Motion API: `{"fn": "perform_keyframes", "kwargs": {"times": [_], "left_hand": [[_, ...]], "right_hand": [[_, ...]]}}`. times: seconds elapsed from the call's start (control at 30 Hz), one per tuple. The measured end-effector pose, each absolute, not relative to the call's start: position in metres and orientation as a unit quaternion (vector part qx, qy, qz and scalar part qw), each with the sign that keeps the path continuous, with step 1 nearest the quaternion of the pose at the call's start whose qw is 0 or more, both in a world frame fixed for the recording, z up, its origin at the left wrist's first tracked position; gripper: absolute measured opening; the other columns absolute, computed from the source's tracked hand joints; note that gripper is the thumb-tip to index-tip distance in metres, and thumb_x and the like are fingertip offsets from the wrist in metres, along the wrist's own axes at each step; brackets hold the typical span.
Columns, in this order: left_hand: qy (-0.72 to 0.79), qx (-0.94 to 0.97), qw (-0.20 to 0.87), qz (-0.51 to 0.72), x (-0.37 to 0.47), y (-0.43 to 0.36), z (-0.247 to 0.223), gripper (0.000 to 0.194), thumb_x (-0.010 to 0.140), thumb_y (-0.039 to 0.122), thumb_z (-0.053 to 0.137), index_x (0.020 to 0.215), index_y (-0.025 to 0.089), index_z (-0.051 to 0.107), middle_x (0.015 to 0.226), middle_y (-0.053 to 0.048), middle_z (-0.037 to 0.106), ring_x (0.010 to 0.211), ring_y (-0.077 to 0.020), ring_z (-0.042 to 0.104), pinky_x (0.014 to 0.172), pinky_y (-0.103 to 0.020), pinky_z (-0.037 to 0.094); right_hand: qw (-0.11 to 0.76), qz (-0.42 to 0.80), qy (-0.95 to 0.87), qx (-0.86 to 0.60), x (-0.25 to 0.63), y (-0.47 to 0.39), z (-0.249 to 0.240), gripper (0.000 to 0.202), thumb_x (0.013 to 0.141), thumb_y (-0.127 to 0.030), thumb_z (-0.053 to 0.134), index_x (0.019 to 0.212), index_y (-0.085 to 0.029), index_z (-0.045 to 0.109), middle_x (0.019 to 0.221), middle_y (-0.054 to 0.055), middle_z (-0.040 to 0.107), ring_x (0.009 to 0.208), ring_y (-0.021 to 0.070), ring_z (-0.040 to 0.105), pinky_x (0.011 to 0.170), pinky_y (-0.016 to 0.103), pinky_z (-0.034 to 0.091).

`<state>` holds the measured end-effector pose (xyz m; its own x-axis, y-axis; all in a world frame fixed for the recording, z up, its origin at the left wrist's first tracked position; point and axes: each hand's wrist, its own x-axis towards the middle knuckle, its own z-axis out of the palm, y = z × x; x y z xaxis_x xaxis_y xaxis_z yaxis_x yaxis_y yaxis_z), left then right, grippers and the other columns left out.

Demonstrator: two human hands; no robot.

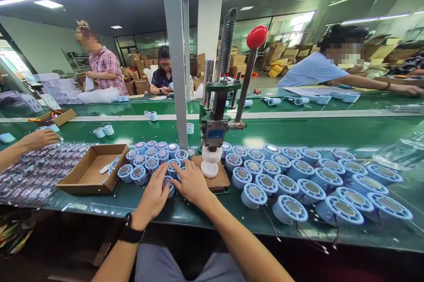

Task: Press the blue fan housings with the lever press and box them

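My left hand reaches over the front of a cluster of round blue units with grey disc tops, its fingers stretched forward. Beside it, my right hand has its fingers extended and apart, just left of the press. A blue unit sits between the two hands, partly covered by them; both hands are at its sides. Behind the fingertips is another blue unit. The press has a red-knobbed lever and a white round pad above a brown board.
Many blue units with wires stand right of the press. On the left are an open cardboard box and rows of small parts, with another person's hand above them. A grey post rises behind. Several people work across the bench.
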<state>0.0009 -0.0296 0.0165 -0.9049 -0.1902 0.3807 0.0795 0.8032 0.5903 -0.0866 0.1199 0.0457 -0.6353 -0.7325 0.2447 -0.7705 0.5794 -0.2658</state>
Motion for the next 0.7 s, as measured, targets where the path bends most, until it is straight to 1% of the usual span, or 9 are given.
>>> {"fn": "perform_keyframes", "kwargs": {"times": [0.13,0.2,0.23,0.27,0.33,0.4,0.5,0.57,0.7], "left_hand": [[-0.900,0.023,0.213,-0.379,-0.019,-0.033,0.015,0.050,0.089,0.020,0.037,0.135,0.014,0.055,0.144,-0.013,0.053,0.139,-0.0243,0.045,0.121,-0.047,0.031],[-0.875,0.048,0.253,-0.409,-0.018,-0.030,0.011,0.044,0.089,0.022,0.037,0.126,0.016,0.061,0.135,-0.012,0.060,0.130,-0.0248,0.052,0.117,-0.047,0.036],[-0.861,0.062,0.274,-0.423,-0.016,-0.027,0.008,0.041,0.090,0.024,0.038,0.123,0.016,0.062,0.130,-0.012,0.063,0.126,-0.0250,0.055,0.115,-0.047,0.039],[-0.848,0.075,0.290,-0.437,-0.013,-0.025,0.006,0.039,0.091,0.027,0.039,0.120,0.017,0.063,0.126,-0.012,0.064,0.122,-0.0252,0.057,0.112,-0.046,0.042],[-0.822,0.096,0.305,-0.471,-0.007,-0.020,0.004,0.036,0.091,0.033,0.043,0.116,0.018,0.064,0.121,-0.011,0.065,0.118,-0.0257,0.059,0.109,-0.045,0.043],[-0.794,0.115,0.302,-0.516,-0.003,-0.015,0.004,0.037,0.091,0.038,0.045,0.117,0.019,0.062,0.122,-0.011,0.064,0.119,-0.0262,0.058,0.109,-0.045,0.042],[-0.757,0.139,0.282,-0.572,-0.002,-0.010,0.004,0.044,0.089,0.043,0.047,0.124,0.020,0.058,0.123,-0.010,0.063,0.122,-0.0263,0.056,0.112,-0.045,0.039],[-0.745,0.148,0.274,-0.590,-0.002,-0.007,0.007,0.049,0.088,0.048,0.049,0.127,0.020,0.057,0.120,-0.010,0.064,0.121,-0.0261,0.057,0.112,-0.044,0.039],[-0.736,0.143,0.281,-0.599,-0.011,-0.011,0.024,0.051,0.085,0.055,0.050,0.118,0.017,0.061,0.122,-0.012,0.065,0.120,-0.0280,0.059,0.110,-0.045,0.042]], "right_hand": [[0.039,0.171,-0.880,0.442,-0.092,0.120,0.047,0.053,0.101,-0.047,0.038,0.149,-0.024,0.043,0.130,0.019,0.049,0.117,0.0301,0.053,0.097,0.047,0.047],[0.029,0.167,-0.868,0.467,-0.087,0.127,0.045,0.054,0.101,-0.049,0.038,0.149,-0.024,0.042,0.135,0.018,0.047,0.121,0.0292,0.053,0.100,0.045,0.047],[0.021,0.168,-0.858,0.485,-0.084,0.130,0.044,0.059,0.099,-0.055,0.042,0.150,-0.025,0.041,0.141,0.019,0.043,0.124,0.0300,0.052,0.102,0.045,0.046],[0.012,0.170,-0.847,0.504,-0.081,0.133,0.043,0.069,0.094,-0.063,0.048,0.151,-0.025,0.040,0.147,0.019,0.037,0.128,0.0320,0.050,0.102,0.046,0.046],[-0.005,0.166,-0.830,0.532,-0.077,0.135,0.041,0.092,0.077,-0.077,0.061,0.150,-0.026,0.040,0.156,0.021,0.024,0.131,0.0382,0.048,0.102,0.051,0.047],[-0.015,0.145,-0.828,0.541,-0.075,0.132,0.041,0.101,0.066,-0.080,0.068,0.149,-0.029,0.041,0.159,0.021,0.019,0.126,0.0420,0.052,0.097,0.055,0.049],[-0.013,0.113,-0.832,0.544,-0.078,0.126,0.044,0.094,0.069,-0.079,0.066,0.148,-0.035,0.041,0.158,0.021,0.020,0.113,0.0397,0.062,0.086,0.056,0.054],[-0.008,0.107,-0.828,0.551,-0.081,0.124,0.045,0.091,0.071,-0.080,0.063,0.146,-0.034,0.043,0.156,0.022,0.024,0.104,0.0371,0.067,0.082,0.054,0.056],[-0.011,0.110,-0.842,0.529,-0.076,0.137,0.046,0.083,0.069,-0.080,0.065,0.136,-0.033,0.052,0.153,0.023,0.025,0.097,0.0359,0.070,0.079,0.052,0.057]]}}
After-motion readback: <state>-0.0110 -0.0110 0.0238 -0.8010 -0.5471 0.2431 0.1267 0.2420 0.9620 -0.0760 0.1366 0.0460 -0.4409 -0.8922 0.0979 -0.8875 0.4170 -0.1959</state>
